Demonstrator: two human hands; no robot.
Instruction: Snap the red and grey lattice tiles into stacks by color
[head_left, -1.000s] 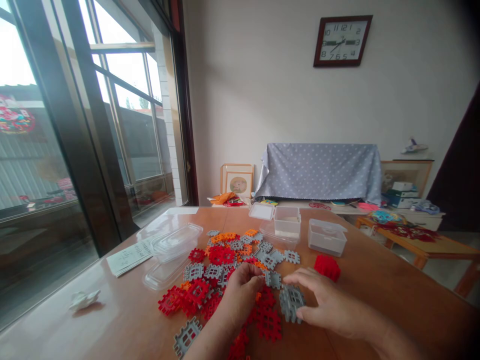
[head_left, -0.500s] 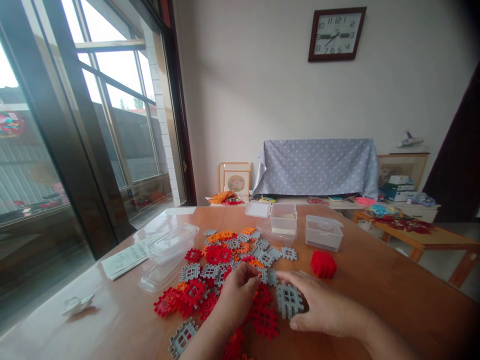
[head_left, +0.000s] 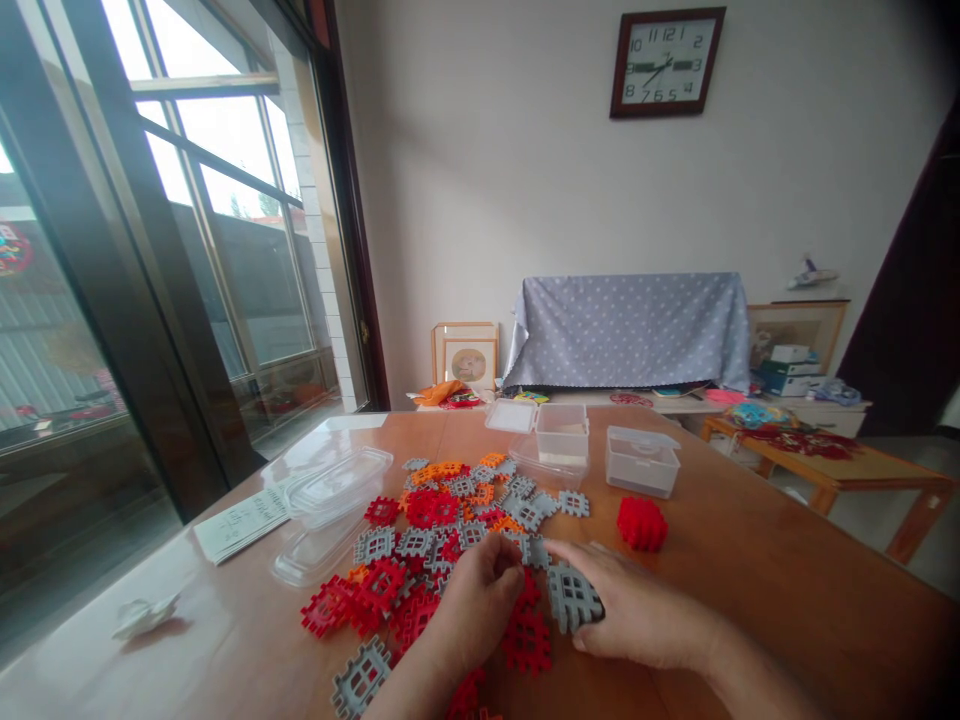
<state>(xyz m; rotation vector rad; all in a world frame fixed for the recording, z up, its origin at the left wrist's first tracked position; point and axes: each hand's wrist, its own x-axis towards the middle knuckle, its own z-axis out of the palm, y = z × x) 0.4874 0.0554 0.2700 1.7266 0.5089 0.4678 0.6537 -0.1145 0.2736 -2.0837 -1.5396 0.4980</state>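
Over the pile of notched plastic building tiles, my left hand (head_left: 484, 600) is closed, fingers curled and thumb pressed against them. Whatever its fingertips hold is hidden. To its right, my right hand (head_left: 637, 605) wraps its thumb and fingers around the right side of a grey window-shaped building block (head_left: 574, 598), which looks like several tiles stacked together. Red tiles (head_left: 527, 638) lie between and below the hands. Grey tiles (head_left: 534, 550) lie just beyond my left fingertips. A loose grey tile (head_left: 361, 680) rests beside my left forearm.
A red block of tiles (head_left: 642, 524) sits beyond my right hand. Clear plastic boxes (head_left: 643, 468) stand at the table's far side. Transparent lids (head_left: 319, 540), paper sheets (head_left: 238, 528) and a crumpled tissue (head_left: 146, 615) lie on the left. A glass window (head_left: 247, 250) borders that side.
The camera view has shifted slightly. My left hand has edged a little to the right, toward my right hand. The right hand keeps its hold on the grey block.
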